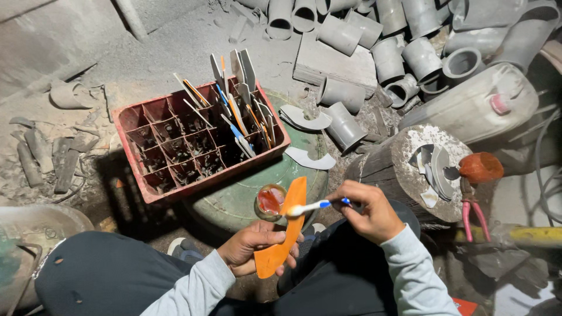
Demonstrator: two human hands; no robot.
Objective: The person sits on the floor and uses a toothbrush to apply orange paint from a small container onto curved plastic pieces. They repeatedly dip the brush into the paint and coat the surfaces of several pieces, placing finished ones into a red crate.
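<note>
While dust lies grey over the floor (175, 52) and everything on it, the far left shows only broken pipe scraps (44, 155) and a red plastic crate (175, 152) whose divided cells carry a bundle of thin cut strips (240, 111) at its right end, standing on a green round lid (246, 199). Just right of that, the left hand (252, 248) is closed around two things at once: a curved orange plastic piece (284, 234), pinched low along its length between thumb and fingers, and a small round tin (270, 202) of reddish paste held against the piece's upper part. The orange piece looks light, thin and fairly stiff, with a smooth skin that could slip once wet with paste, so a grip on the dry lower half, as here, seems the sound place to hold it. The right hand (369, 213) is shut on the blue end of a toothbrush (313, 206), its white head lying across the orange piece beside the tin; it is light and wants only a pencil-like hold. Farther right stands a wooden stump (386, 169) topped with grey offcuts (433, 167), then red-handled pliers (473, 213), with a white jerrycan (474, 105) and heaped grey pipe fittings (404, 55) behind.
</note>
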